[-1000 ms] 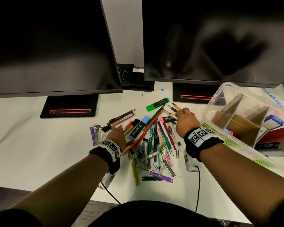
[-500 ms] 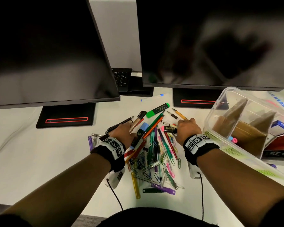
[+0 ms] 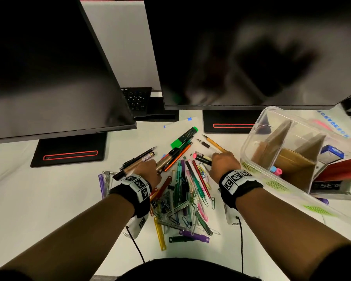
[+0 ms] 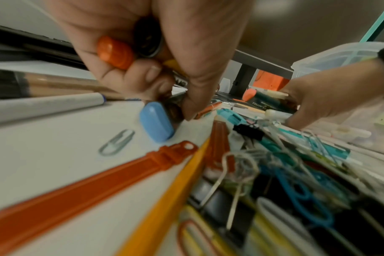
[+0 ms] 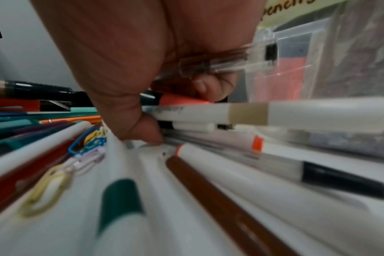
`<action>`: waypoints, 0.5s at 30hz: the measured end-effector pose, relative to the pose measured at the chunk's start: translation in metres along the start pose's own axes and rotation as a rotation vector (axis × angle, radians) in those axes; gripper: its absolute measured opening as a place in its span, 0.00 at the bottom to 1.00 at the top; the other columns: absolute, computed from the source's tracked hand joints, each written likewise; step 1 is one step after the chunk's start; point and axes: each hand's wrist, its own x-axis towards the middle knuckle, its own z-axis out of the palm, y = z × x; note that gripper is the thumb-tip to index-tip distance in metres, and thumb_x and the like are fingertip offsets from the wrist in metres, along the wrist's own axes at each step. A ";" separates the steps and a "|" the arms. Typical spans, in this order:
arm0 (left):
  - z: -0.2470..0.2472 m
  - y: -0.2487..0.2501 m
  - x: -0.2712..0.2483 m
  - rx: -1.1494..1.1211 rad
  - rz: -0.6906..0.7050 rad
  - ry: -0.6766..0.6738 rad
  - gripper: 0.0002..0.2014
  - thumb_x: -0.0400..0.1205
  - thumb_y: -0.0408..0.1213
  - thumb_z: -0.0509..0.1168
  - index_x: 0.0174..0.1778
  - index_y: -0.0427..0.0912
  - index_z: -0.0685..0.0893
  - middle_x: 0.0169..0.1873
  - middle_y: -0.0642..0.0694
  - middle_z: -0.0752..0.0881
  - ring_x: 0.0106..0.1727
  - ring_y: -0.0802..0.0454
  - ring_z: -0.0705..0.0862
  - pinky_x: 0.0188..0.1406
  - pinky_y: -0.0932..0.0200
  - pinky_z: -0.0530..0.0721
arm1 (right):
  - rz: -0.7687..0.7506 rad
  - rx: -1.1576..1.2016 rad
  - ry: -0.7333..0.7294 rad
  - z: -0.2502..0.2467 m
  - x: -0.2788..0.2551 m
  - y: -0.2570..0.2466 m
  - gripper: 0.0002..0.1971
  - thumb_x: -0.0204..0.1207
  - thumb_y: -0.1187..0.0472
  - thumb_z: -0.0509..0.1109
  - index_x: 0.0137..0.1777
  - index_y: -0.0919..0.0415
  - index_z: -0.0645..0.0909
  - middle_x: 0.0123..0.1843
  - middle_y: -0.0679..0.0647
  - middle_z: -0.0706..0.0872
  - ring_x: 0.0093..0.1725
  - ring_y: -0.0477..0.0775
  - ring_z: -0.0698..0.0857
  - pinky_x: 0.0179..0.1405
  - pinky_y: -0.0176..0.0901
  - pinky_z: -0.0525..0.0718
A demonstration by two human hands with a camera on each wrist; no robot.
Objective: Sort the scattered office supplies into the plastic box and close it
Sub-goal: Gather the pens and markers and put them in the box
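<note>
A heap of pens, markers, clips and fastener strips (image 3: 182, 191) lies on the white desk. My left hand (image 3: 148, 169) (image 4: 156, 72) curls round a bundle of pens, among them an orange-capped one (image 4: 114, 52) and a blue-capped marker (image 4: 157, 121). My right hand (image 3: 223, 162) (image 5: 164, 97) grips several pens from the heap's right side, a clear-barrelled pen (image 5: 213, 64) and a pink-capped marker (image 5: 182, 100) among them. The clear plastic box (image 3: 251, 138) stands open at the right, with cardboard dividers (image 3: 292, 159) inside.
Two dark monitors (image 3: 49, 67) (image 3: 251, 51) on black stands rise behind the heap, with a keyboard (image 3: 136, 98) between them. A green highlighter (image 3: 183, 136) and a yellow pencil (image 3: 214, 144) lie at the far side. Cables trail from both wrist cameras toward the desk's near edge.
Both hands have closed round more pens at the far part of the heap. The left hand shifted right and forward onto the marker bundle; the head view tilted upward slightly.
</note>
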 end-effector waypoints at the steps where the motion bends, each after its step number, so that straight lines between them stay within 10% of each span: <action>1: 0.001 -0.002 0.000 0.001 -0.003 -0.008 0.15 0.79 0.43 0.64 0.57 0.38 0.77 0.54 0.39 0.85 0.54 0.42 0.84 0.43 0.57 0.77 | -0.002 0.008 -0.002 -0.002 -0.001 0.000 0.16 0.78 0.54 0.63 0.60 0.62 0.76 0.58 0.61 0.83 0.60 0.60 0.80 0.55 0.48 0.82; 10: -0.021 0.002 -0.011 -0.202 -0.002 0.081 0.09 0.83 0.44 0.57 0.51 0.42 0.76 0.43 0.42 0.82 0.47 0.38 0.84 0.44 0.53 0.78 | 0.044 0.339 0.062 -0.030 -0.028 -0.014 0.14 0.71 0.53 0.70 0.51 0.60 0.79 0.46 0.57 0.84 0.47 0.59 0.85 0.42 0.44 0.83; 15: -0.048 0.023 -0.019 -0.426 0.082 0.090 0.12 0.85 0.45 0.56 0.42 0.41 0.72 0.35 0.40 0.81 0.40 0.38 0.82 0.44 0.50 0.80 | 0.027 0.827 0.073 -0.063 -0.039 -0.020 0.15 0.73 0.59 0.69 0.28 0.54 0.70 0.27 0.49 0.74 0.31 0.54 0.77 0.31 0.39 0.75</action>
